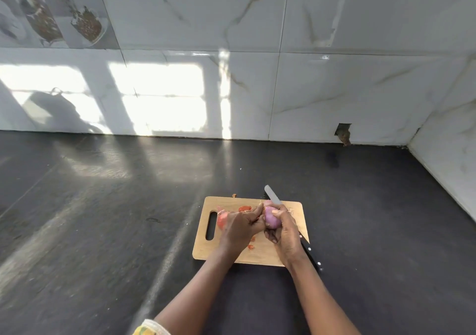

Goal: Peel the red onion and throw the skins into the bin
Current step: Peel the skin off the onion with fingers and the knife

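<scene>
R grip (283, 229) clasps red onion (271, 218), L grip (242, 225) pinching it, above board (206, 252), knife (272, 196) along its rt edge.

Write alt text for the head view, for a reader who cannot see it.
The left hand and right hand hold a red onion over a wooden cutting board scattered with skins; a knife lies along its right edge, on a dark countertop.

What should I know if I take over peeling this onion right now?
Left grip pinches at the red onion; right grip holds it over the cutting board.
Skins lie on the board; a knife runs under the right grip.
Done: onion looks mostly peeled, purple showing.
Left: finish peeling, then bin the skins. No bin is in view.
</scene>
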`<state>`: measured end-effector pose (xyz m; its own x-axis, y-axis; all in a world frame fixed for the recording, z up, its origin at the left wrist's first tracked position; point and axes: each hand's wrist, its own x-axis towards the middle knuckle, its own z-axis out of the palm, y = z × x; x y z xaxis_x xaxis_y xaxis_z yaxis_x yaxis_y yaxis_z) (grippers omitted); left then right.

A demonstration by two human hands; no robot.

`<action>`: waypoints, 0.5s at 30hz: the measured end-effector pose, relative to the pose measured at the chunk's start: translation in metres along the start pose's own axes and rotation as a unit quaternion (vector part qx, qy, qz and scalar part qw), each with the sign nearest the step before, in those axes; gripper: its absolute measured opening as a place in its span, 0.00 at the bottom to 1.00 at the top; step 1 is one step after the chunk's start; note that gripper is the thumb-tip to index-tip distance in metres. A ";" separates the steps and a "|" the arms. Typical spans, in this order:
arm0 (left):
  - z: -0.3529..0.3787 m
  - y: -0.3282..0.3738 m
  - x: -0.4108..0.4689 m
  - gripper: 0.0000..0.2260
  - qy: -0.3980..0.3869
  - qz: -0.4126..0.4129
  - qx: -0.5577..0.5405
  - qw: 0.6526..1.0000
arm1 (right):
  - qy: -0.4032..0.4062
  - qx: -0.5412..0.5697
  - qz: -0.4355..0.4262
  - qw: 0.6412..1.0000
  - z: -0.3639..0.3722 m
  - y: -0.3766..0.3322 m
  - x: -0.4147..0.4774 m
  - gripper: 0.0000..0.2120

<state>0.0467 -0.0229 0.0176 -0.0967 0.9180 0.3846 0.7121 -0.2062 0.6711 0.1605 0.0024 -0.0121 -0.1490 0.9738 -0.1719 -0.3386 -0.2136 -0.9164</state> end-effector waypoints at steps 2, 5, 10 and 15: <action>0.003 -0.003 0.001 0.15 0.021 -0.027 -0.014 0.999 | 0.002 0.008 0.003 1.000 -0.001 0.001 -0.001 0.15; 0.000 -0.004 0.002 0.10 -0.008 -0.031 -0.031 0.999 | 0.003 0.014 0.006 1.000 -0.001 0.001 -0.003 0.16; 0.005 -0.009 0.000 0.17 -0.074 -0.069 -0.125 0.987 | 0.004 0.020 0.014 1.000 -0.001 0.001 -0.001 0.16; 0.006 -0.016 0.001 0.16 -0.084 -0.080 -0.115 0.987 | -0.005 0.002 0.017 1.000 -0.003 0.003 0.000 0.17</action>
<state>0.0399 -0.0162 0.0038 -0.0657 0.9842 0.1642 0.5191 -0.1068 0.8480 0.1619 0.0019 -0.0161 -0.1710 0.9648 -0.1997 -0.3368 -0.2477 -0.9084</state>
